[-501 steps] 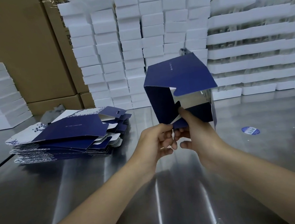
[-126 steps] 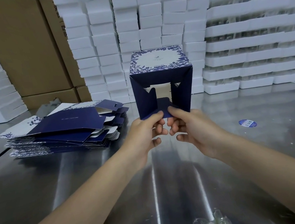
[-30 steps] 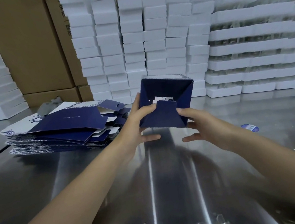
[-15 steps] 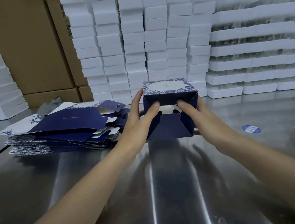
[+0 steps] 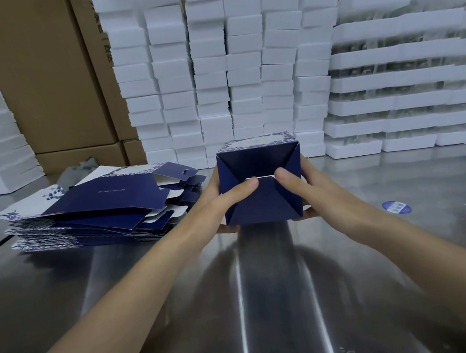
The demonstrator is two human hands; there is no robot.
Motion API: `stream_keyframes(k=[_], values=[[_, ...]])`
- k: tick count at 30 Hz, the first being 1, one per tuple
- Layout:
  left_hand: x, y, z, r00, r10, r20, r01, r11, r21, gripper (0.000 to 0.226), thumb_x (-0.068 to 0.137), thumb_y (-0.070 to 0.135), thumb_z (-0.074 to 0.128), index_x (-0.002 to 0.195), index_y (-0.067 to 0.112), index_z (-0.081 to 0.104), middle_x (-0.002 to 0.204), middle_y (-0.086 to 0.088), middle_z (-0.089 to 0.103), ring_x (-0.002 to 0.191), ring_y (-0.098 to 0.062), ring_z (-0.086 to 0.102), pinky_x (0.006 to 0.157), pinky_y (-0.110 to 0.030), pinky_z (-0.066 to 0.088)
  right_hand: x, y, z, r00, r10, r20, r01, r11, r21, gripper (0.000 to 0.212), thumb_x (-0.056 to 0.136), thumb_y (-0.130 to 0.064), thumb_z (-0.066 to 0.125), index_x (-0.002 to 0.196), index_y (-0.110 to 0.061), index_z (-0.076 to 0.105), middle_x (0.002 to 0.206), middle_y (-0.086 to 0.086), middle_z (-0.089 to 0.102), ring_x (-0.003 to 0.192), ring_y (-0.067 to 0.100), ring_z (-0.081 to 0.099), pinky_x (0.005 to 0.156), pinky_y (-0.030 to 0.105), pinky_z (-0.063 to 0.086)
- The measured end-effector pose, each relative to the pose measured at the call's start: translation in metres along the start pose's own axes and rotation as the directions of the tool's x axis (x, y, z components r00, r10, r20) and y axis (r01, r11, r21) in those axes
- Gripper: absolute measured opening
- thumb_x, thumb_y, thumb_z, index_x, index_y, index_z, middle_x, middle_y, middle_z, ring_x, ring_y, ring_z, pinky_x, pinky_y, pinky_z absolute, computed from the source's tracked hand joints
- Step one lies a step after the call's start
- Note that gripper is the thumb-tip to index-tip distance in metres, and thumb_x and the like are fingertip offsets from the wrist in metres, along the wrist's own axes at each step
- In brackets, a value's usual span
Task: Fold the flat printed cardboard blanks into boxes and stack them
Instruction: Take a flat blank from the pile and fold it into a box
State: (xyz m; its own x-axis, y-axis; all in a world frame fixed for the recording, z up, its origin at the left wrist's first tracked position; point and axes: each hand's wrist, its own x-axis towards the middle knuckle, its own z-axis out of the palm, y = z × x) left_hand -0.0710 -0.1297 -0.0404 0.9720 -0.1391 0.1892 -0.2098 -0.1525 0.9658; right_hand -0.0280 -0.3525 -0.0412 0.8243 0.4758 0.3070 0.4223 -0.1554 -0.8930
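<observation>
Head view: left hand (image 5: 218,205), right hand (image 5: 314,191) grip box (image 5: 260,207); flaps (image 5: 256,159) now nearly shut.

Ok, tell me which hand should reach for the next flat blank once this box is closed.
Left. The stack of flat blanks lies right beside the left hand. The right hand grips the opposite side of the box and would have to cross it.

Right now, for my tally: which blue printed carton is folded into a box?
The carton between the left hand and right hand, a cube; the others lie flat in the pile.
</observation>
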Motion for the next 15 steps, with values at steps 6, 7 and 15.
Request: stream_keyframes(k=[6,7,15], values=[[0.004,-0.003,0.0,0.995,0.005,-0.096,-0.002,1.0,0.025,0.067,0.08,0.055,0.083,0.135,0.069,0.047,0.122,0.034,0.069,0.1,0.008,0.071,0.063,-0.012,0.056,-0.001,0.006,0.003,0.997,-0.042,-0.065,0.043,0.999,0.003,0.065,0.099,-0.04,0.074,0.154,-0.046,0.04,0.135,-0.028,0.065,0.113,0.004,0.072,0.077,0.02,0.06],[0.004,-0.004,0.001,0.992,0.012,-0.129,-0.007,0.999,0.034,0.072,0.078,0.054,0.083,0.138,0.068,0.044,0.122,0.034,0.068,0.098,0.009,0.071,0.061,-0.012,0.055,-0.001,0.007,0.004,0.996,-0.046,-0.073,0.046,0.999,-0.003,0.064,0.099,-0.036,0.074,0.155,-0.044,0.041,0.135,-0.028,0.065,0.111,0.005,0.073,0.076,0.021,0.06],[0.005,-0.008,0.009,0.965,0.113,-0.237,-0.095,0.992,0.084,0.083,0.088,0.034,0.085,0.154,0.05,0.037,0.133,0.025,0.065,0.105,0.012,0.064,0.065,-0.005,0.05,0.0,0.012,0.006,0.994,-0.068,-0.089,0.064,0.996,-0.056,0.06,0.1,-0.031,0.073,0.152,-0.041,0.045,0.131,-0.026,0.067,0.099,0.014,0.077,0.072,0.024,0.062]])
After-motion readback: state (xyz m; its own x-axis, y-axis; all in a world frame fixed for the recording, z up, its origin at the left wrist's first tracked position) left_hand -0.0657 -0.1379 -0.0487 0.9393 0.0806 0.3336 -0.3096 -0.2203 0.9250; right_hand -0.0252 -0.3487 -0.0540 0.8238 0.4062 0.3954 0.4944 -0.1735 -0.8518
